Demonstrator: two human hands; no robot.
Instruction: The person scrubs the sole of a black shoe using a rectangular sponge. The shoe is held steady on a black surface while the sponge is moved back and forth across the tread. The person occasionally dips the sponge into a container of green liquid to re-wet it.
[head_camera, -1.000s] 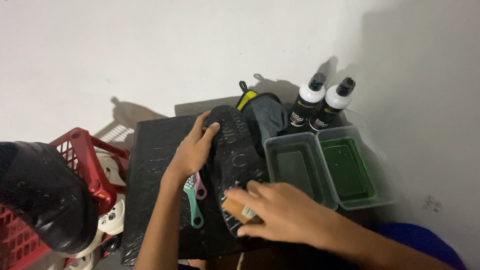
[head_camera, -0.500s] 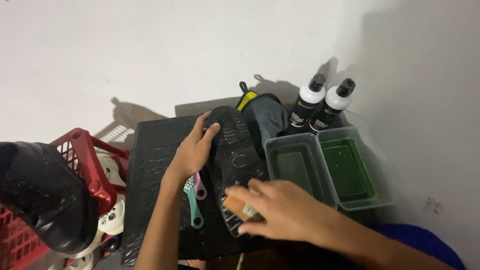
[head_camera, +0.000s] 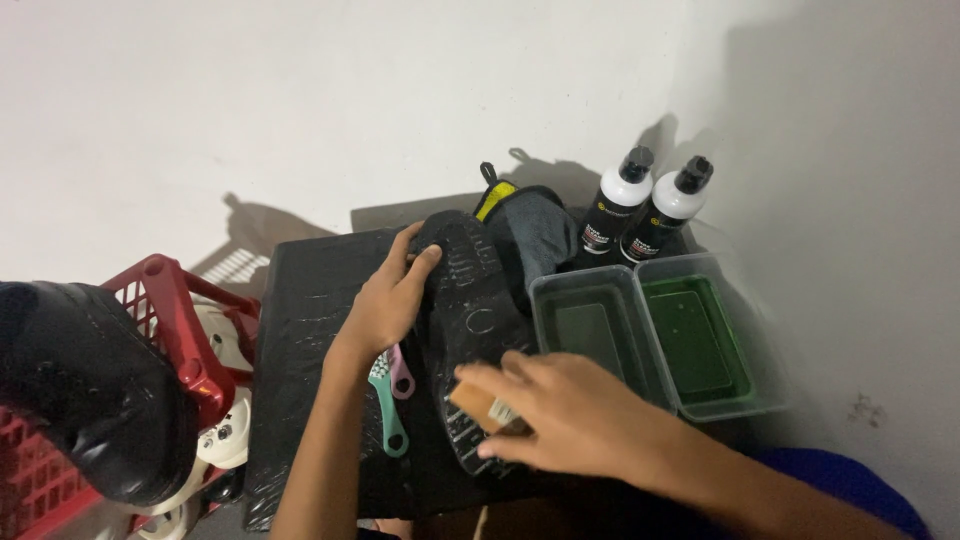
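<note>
Black shoe (head_camera: 470, 300) lay sole-up on a black mat (head_camera: 300, 330), toe end clasped by the left hand (head_camera: 385, 300), fingers curled over its edge; the right hand (head_camera: 570, 415) pressed a tan-backed brush (head_camera: 478, 405) against the heel end of the sole, fingers wrapped round it. Beside the left wrist lay a teal brush (head_camera: 385, 400) and a pink brush (head_camera: 402, 368). To the right stood two clear tubs (head_camera: 650, 340) of green liquid, two black bottles (head_camera: 645, 215) with white shoulders behind them, and at far left a red basket (head_camera: 160, 300).
</note>
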